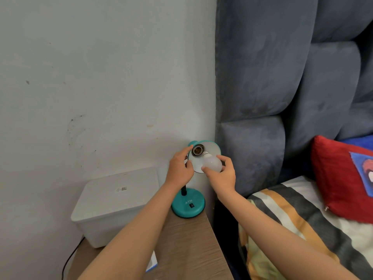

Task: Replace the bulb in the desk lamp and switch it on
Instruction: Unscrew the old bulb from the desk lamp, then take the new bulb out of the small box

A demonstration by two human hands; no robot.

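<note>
Lamp base [188, 207] and shade [203, 156] rim are seen in teal, shade interior white. Bulb [212, 163] is frosted white. Box [115, 205] is white, counter [191, 249] light woodgrain. Headboard [282, 77] is grey-blue, pillow [339, 178] red, bedding [302, 229] striped grey, white and orange.

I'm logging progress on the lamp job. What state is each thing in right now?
Socket: empty, no bulb screwed in.
Bulb: out of the socket, unlit, held by the right hand, screw base toward the socket.
Lamp shade: tilted toward the camera, steadied by the left hand.
Storage box: lid closed.
</note>
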